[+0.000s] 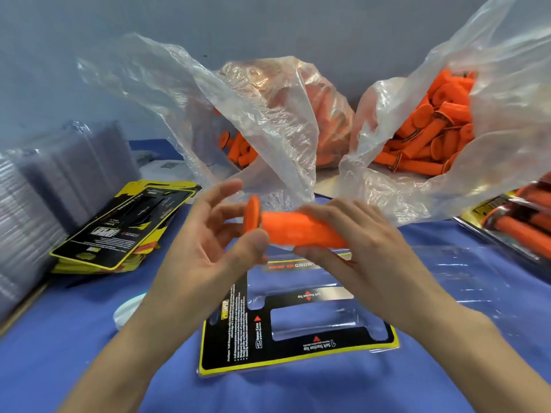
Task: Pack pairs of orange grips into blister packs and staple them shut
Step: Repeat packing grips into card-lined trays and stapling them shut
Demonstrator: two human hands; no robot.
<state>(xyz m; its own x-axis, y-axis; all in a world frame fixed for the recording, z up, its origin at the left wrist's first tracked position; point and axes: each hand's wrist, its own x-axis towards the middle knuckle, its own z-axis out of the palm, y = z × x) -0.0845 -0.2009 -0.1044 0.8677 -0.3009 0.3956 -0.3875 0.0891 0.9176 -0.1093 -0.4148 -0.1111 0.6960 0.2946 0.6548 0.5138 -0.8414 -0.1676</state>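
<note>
The right hand (366,251) grasps the right end of an orange grip (298,229), and the left hand (205,248) pinches its flange end. The grip is in the air above the open blister pack (298,353), near the desk's (74,338) front edge.

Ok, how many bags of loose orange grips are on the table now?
2. The centre bag sits behind the held orange grip; the right bag stands open at back right. Others may lie outside the view.

Orange flanged grip (295,231) horizontal, flange leftward, just above an empty black-and-yellow blister pack (298,350).
</note>
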